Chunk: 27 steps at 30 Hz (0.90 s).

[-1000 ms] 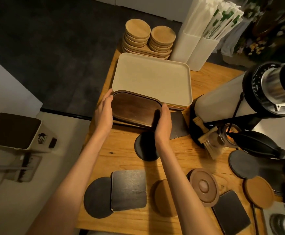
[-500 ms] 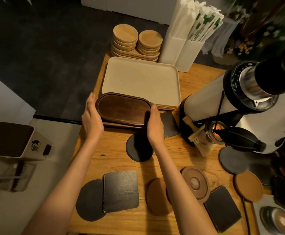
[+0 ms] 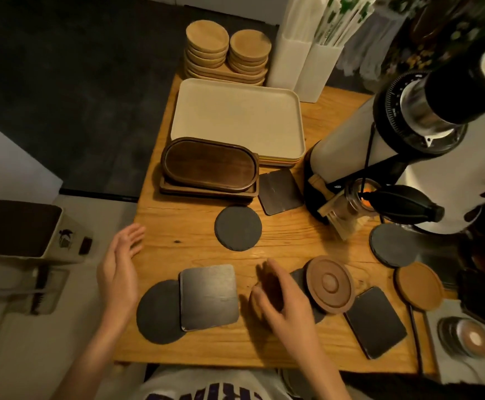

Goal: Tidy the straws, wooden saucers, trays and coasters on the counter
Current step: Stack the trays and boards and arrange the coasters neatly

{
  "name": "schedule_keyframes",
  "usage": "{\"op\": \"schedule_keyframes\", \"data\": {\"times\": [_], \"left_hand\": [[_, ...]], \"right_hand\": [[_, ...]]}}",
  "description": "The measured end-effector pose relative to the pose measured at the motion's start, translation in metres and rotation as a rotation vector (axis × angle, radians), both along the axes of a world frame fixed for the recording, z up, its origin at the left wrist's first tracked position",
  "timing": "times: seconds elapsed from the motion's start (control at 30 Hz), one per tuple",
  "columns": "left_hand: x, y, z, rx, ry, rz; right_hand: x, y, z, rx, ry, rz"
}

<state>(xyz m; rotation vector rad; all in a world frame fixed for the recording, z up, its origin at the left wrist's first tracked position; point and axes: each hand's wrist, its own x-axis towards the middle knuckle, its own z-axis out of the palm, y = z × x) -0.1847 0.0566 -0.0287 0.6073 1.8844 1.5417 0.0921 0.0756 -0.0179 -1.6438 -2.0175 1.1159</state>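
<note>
Counter [image 3: 287,235]: square coaster [image 3: 209,297] beside right fingers [image 3: 274,280]

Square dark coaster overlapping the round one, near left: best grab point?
Pinch the square coaster at its near-left corner, coming from the left. That side rides on the round coaster, so it probably stands proud of the counter; the right edge looks flat on it.

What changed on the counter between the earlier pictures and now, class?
Both hands let go of the dark oval tray and drew back toward the person: left hand open by the counter edge, right hand blurred above the front coasters. Tray and coasters stayed put.
</note>
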Motion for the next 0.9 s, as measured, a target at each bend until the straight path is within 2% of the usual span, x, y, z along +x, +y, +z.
{"op": "schedule_keyframes", "data": {"times": [0.2, 0.33, 0.57, 0.77, 0.83, 0.9], "left_hand": [[0.016, -0.054, -0.017, -0.059, 0.011, -0.061], [0.018, -0.062, -0.017, -0.076, 0.021, -0.091], [0.02, -0.068, -0.007, -0.071, 0.088, -0.102], [0.024, -0.066, 0.009, -0.054, 0.145, -0.107], [0.03, -0.059, 0.017, -0.022, 0.103, -0.131], [0.034, -0.053, 0.026, -0.003, -0.017, -0.174]], "right_hand": [[-0.037, -0.014, -0.009, 0.089, -0.198, 0.449], [-0.049, -0.005, -0.007, 0.128, -0.255, 0.583], [-0.055, 0.005, -0.007, 0.121, -0.255, 0.589], [-0.057, 0.002, 0.004, 0.192, -0.114, 0.484], [-0.051, 0.0, 0.013, 0.177, -0.018, 0.376], [-0.049, -0.003, 0.026, 0.153, 0.069, 0.276]]}}
